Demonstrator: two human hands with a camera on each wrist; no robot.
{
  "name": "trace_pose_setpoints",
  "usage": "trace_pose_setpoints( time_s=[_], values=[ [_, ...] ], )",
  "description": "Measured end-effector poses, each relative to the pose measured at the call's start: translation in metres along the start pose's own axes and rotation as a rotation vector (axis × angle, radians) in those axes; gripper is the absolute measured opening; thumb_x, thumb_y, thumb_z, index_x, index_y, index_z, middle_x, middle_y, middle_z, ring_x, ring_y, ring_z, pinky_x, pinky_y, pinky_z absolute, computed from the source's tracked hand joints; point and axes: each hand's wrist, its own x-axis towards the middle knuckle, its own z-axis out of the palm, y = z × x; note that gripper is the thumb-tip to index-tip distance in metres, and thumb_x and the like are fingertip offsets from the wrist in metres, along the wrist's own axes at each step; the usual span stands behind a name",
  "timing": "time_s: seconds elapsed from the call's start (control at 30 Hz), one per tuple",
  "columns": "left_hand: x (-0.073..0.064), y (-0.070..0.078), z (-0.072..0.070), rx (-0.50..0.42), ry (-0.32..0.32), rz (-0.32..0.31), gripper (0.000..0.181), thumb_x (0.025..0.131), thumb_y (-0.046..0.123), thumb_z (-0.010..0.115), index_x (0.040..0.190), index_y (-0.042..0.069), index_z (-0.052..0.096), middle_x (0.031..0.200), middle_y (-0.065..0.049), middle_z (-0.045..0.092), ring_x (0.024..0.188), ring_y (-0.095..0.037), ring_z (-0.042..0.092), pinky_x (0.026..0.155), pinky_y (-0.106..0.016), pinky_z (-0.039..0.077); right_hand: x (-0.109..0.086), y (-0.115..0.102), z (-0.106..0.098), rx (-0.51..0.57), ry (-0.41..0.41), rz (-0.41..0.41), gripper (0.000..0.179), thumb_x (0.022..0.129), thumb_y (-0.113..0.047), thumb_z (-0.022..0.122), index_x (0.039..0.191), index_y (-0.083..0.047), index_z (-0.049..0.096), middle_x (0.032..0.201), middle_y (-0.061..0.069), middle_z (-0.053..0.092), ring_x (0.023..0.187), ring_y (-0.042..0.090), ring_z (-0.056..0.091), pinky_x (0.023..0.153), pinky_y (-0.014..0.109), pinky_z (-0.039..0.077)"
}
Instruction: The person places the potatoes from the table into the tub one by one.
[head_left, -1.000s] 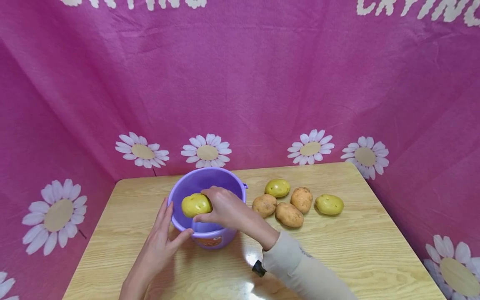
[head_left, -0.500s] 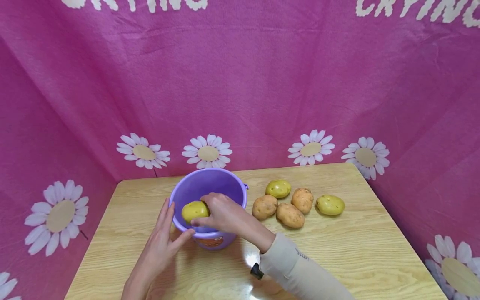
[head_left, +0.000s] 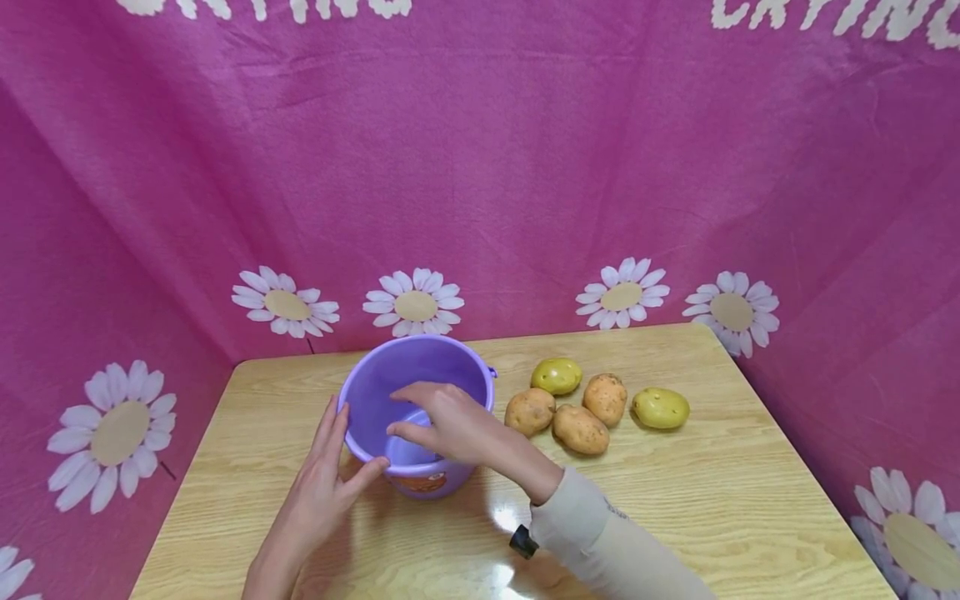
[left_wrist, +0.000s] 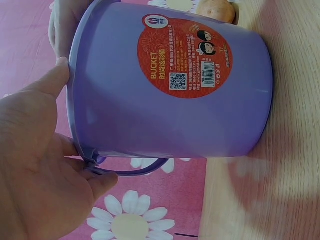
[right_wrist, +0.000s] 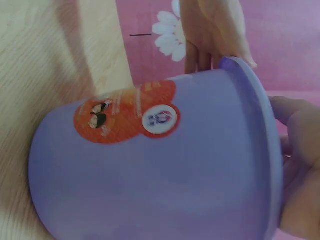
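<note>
My left hand (head_left: 318,479) rests against the near left rim of the purple bucket (head_left: 450,350), thumb on the front rim and fingers extended along the side. The left wrist view shows its fingertips beside the bucket handle (left_wrist: 135,173). Inside the bucket mouth, my right hand (head_left: 453,423) has thumb and fingers spread apart, with nothing between them. No potato shows in the visible part of the bucket's inside; its lower part is partly hidden by the right hand. A red label (left_wrist: 185,57) marks the bucket's outer wall.
Right of the bucket lie two yellow-green potatoes (head_left: 557,377) and three brown potatoes (head_left: 581,430), on the wooden table (head_left: 675,500). One yellow-green one is apart at the right. A pink cloth (head_left: 495,167) with printed daisies hangs behind and at both sides.
The right hand lowered a yellow-green potato into the bucket and let it go; the potato is out of sight now. The left hand stays at the rim.
</note>
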Motion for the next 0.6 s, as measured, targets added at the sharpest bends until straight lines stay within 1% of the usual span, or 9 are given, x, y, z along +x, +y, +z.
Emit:
trace_pose_setpoints(
  time_s=[0.13, 0.2, 0.3, 0.4, 0.53, 0.6],
  values=[
    [0.0, 0.001, 0.0, 0.007, 0.004, 0.0, 0.091, 0.085, 0.05, 0.061, 0.149, 0.007, 0.014, 0.155, 0.001, -0.001, 0.136, -0.035, 0.02, 0.103, -0.055, 0.026, -0.006, 0.006, -0.013, 0.096, 0.059, -0.004, 0.047, 0.09, -0.038, 0.061, 0.124, -0.006, 0.059, 0.119, 0.003, 0.061, 0.112, 0.011, 0.054, 0.096, 0.024, 0.041],
    [0.001, 0.001, 0.0, 0.01, 0.005, 0.001, 0.091, 0.085, 0.051, 0.061, 0.149, 0.007, 0.014, 0.155, 0.001, -0.001, 0.136, -0.035, 0.019, 0.104, -0.055, 0.026, -0.011, 0.01, -0.021, 0.127, 0.082, 0.025, 0.047, 0.089, -0.037, 0.062, 0.125, -0.007, 0.058, 0.12, 0.002, 0.06, 0.111, 0.011, 0.054, 0.094, 0.024, 0.042],
    [0.001, 0.001, 0.0, 0.009, 0.001, -0.004, 0.091, 0.085, 0.052, 0.06, 0.15, 0.009, 0.013, 0.155, 0.002, -0.001, 0.136, -0.034, 0.018, 0.104, -0.055, 0.025, -0.019, 0.018, -0.033, 0.15, 0.102, 0.089, 0.05, 0.088, -0.04, 0.062, 0.129, -0.011, 0.056, 0.125, 0.0, 0.058, 0.109, 0.013, 0.056, 0.091, 0.026, 0.045],
    [0.0, 0.001, 0.0, 0.014, -0.006, -0.012, 0.092, 0.085, 0.054, 0.059, 0.15, 0.01, 0.012, 0.155, 0.003, -0.003, 0.136, -0.034, 0.018, 0.104, -0.056, 0.025, -0.028, 0.027, -0.044, 0.133, 0.118, 0.139, 0.054, 0.088, -0.044, 0.06, 0.133, -0.014, 0.053, 0.129, 0.0, 0.055, 0.112, 0.014, 0.054, 0.093, 0.029, 0.044],
    [-0.001, 0.0, 0.0, 0.02, -0.007, -0.007, 0.092, 0.085, 0.053, 0.06, 0.15, 0.01, 0.012, 0.155, 0.004, -0.003, 0.137, -0.034, 0.017, 0.104, -0.056, 0.024, -0.043, 0.038, -0.059, 0.103, 0.142, 0.161, 0.059, 0.089, -0.046, 0.058, 0.138, -0.016, 0.046, 0.136, 0.001, 0.049, 0.125, 0.014, 0.042, 0.102, 0.034, 0.036],
    [0.0, 0.0, 0.0, 0.02, -0.009, -0.003, 0.092, 0.085, 0.052, 0.06, 0.15, 0.01, 0.012, 0.155, 0.004, -0.003, 0.137, -0.033, 0.016, 0.104, -0.056, 0.024, -0.051, 0.044, -0.067, 0.089, 0.144, 0.175, 0.061, 0.09, -0.046, 0.057, 0.141, -0.016, 0.042, 0.139, 0.002, 0.045, 0.128, 0.015, 0.038, 0.104, 0.037, 0.033]
  ],
)
